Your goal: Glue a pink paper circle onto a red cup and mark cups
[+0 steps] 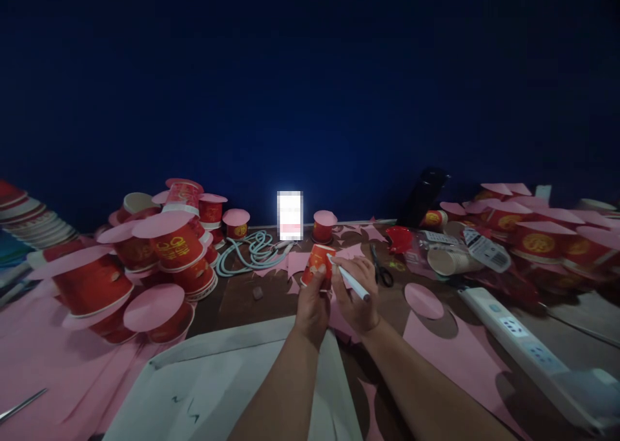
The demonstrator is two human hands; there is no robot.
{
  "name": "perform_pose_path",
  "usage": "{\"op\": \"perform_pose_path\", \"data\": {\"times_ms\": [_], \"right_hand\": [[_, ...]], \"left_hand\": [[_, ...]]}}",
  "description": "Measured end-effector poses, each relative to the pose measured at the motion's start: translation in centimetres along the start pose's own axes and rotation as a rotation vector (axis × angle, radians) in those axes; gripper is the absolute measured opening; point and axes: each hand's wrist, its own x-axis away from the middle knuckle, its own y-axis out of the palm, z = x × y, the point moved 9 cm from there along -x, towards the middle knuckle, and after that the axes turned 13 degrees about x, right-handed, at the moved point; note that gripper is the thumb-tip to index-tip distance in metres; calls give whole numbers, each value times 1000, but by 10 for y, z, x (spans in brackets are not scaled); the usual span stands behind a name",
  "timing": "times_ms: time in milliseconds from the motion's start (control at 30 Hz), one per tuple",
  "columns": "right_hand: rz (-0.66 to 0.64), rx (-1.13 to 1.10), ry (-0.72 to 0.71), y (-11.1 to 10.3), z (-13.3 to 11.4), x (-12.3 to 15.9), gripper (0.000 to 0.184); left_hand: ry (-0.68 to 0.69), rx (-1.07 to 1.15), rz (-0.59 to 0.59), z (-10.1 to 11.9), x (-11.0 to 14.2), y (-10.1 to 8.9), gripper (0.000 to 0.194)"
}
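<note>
My left hand (314,302) is closed round a red paper cup (320,260), its thumb lying across the printed side. A white marker pen (354,281) is gripped in my right hand (357,299), with its tip touching or very near the cup's side. The fingers of both hands almost meet at the cup. Just behind them stands another red cup with a pink paper disc (325,218) on top. Pink paper scraps (345,321) lie beneath my hands, and a large white envelope-like sheet (232,376) is under my left forearm.
Red cups topped with pink discs (177,244) are stacked at left, and more cups (537,241) at right. A pale coiled cable (252,250), black scissors (382,273), a loose pink disc (424,300) and a white power strip (518,338) surround the work spot. A blurred bright rectangle (289,215) stands behind.
</note>
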Motion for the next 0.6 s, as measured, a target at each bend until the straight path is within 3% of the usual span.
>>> {"op": "perform_pose_path", "data": {"times_ms": [267,600], "right_hand": [[-23,6,42,3,4,2,19],[-40,36,51,5,4,1,17]], "left_hand": [[10,-45,59,2,0,-4,32],[13,-54,24,3,1,2,34]]}}
